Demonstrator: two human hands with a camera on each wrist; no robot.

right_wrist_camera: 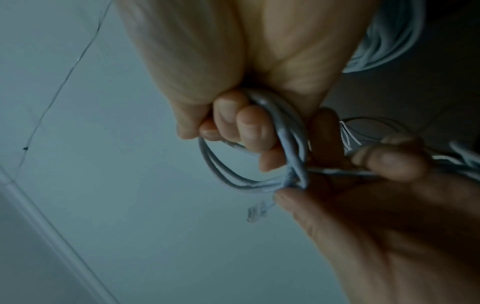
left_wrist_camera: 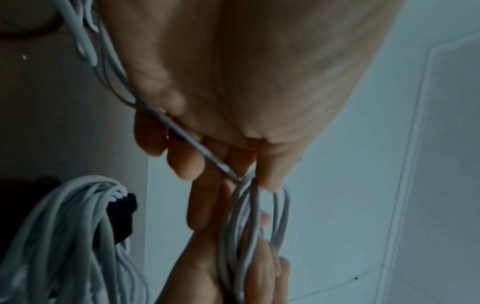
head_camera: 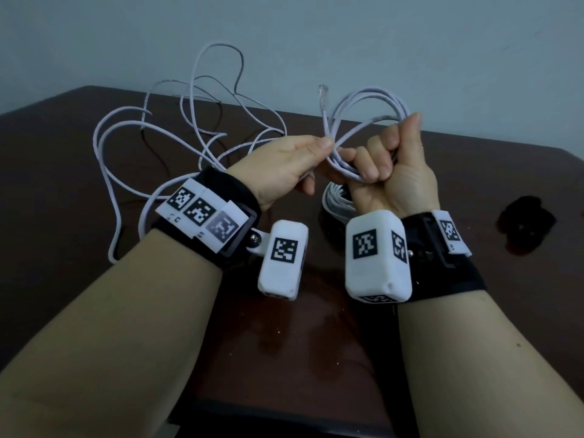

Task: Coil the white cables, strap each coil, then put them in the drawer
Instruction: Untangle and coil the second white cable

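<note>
My right hand (head_camera: 384, 159) is raised above the table with its fingers curled round a few loops of white cable (head_camera: 369, 104); the clear plug end (head_camera: 323, 93) sticks up beside the loops. Close on its left, my left hand (head_camera: 303, 159) pinches the same cable where it leaves the loops. In the right wrist view the right fingers (right_wrist_camera: 249, 127) wrap the loop bundle (right_wrist_camera: 291, 144) and the plug (right_wrist_camera: 257, 211) hangs free. The left wrist view shows the strand (left_wrist_camera: 200, 148) crossing the left fingers. The loose remainder (head_camera: 164, 134) sprawls over the table's back left.
A finished white coil (head_camera: 335, 202) lies on the dark brown table (head_camera: 63, 232) just under my right hand, also seen in the left wrist view as a coil (left_wrist_camera: 64, 236). A black lump (head_camera: 526, 226) sits at the table's right. A pale wall stands behind.
</note>
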